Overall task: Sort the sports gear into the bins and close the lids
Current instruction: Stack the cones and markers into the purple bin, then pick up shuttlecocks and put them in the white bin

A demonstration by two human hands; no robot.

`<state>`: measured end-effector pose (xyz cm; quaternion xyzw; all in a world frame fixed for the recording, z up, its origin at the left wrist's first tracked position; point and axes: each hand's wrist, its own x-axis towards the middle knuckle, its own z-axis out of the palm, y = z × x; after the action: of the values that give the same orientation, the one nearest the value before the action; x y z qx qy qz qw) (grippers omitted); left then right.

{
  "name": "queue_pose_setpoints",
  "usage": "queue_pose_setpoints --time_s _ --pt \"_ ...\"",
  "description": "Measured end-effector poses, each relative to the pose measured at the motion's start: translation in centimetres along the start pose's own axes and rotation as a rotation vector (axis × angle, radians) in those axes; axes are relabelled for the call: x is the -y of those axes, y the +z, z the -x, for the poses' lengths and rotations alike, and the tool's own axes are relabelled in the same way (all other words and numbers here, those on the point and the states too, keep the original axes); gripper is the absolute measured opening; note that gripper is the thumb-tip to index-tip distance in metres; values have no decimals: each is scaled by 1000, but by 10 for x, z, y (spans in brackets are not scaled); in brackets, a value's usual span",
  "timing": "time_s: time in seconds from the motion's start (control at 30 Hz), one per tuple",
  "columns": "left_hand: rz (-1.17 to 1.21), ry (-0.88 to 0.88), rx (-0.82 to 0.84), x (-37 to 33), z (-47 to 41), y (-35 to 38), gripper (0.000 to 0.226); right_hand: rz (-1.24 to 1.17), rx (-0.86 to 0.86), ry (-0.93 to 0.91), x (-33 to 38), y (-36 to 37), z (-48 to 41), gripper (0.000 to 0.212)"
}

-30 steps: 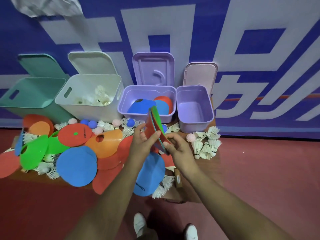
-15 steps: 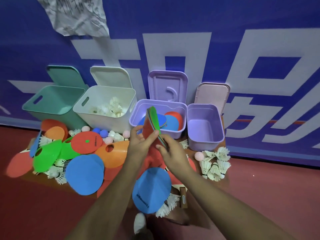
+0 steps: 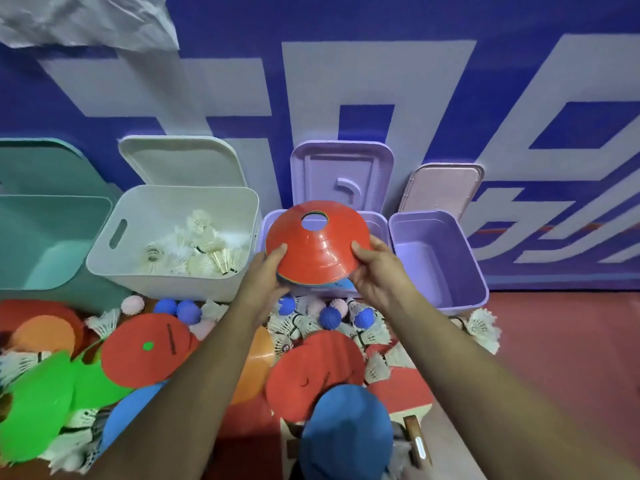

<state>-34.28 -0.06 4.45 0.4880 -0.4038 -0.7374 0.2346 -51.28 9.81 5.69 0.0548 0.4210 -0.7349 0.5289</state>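
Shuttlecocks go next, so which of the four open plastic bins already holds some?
The white plastic bin, second from the left: feathered shuttlecocks lie inside. The teal bin and the far-right lilac bin show none.

Both hands grip cone stack (image 3: 317,242) over purple bin (image 3: 379,221).

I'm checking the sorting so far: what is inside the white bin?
Only shuttlecocks show inside the white bin, heaped toward its right side. Whatever lies beneath the heap is covered, so I cannot tell.
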Motion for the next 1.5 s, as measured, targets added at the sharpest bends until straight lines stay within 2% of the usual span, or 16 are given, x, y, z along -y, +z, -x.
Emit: queue_pose_setpoints --time_s 0.07,0.13,0.17,0.27,0.33,0.37,0.47,0.57,0.7,0.9,1.0,1.17,1.23,1.33,1.4,1.5 --pt "-37 31 -14 -4 -23 -4 46 54 -119 4 -9 0 -21 44" --pt "-250 69 -65 -2 -45 -11 55 165 -227 -13 -18 -4 -37 45" --pt "-348 68 -77 0 -55 -14 52 259 -281 -32 -22 -6 -44 45" --pt "-647 79 -131 6 -75 -20 45 625 -401 -92 -32 -15 -66 35" --pt "-841 130 -149 9 -82 -22 51 876 -406 -107 -36 -16 -73 17" --pt "-936 162 -150 12 -85 -23 52 1047 -389 -105 -38 -16 -75 16" --pt "-1083 237 -131 17 -84 -24 49 1442 -332 -155 -40 -17 -77 47" --pt "-1053 305 -122 21 -72 -24 49 1473 -286 -248 -37 -15 -57 43" --pt "-889 440 -92 31 -33 -20 25 1377 -187 -371 -33 -26 -13 26" --pt "-778 399 67 59 22 41 16 1314 -197 -496 3 -80 53 14" --pt "-805 414 159 80 40 87 12 1287 -198 -490 36 -118 77 15" --pt "-970 501 314 120 62 166 11 1484 -324 -571 91 -204 97 30" --pt "-1077 553 391 137 68 195 17 1514 -395 -514 109 -241 101 44" --pt "-1284 562 510 161 73 227 35 1588 -459 -314 120 -288 96 66" --pt "-1448 609 551 177 74 242 48 1615 -417 -194 118 -310 88 72" --pt "-1621 616 577 201 71 251 56 1581 -319 -122 107 -324 74 74"
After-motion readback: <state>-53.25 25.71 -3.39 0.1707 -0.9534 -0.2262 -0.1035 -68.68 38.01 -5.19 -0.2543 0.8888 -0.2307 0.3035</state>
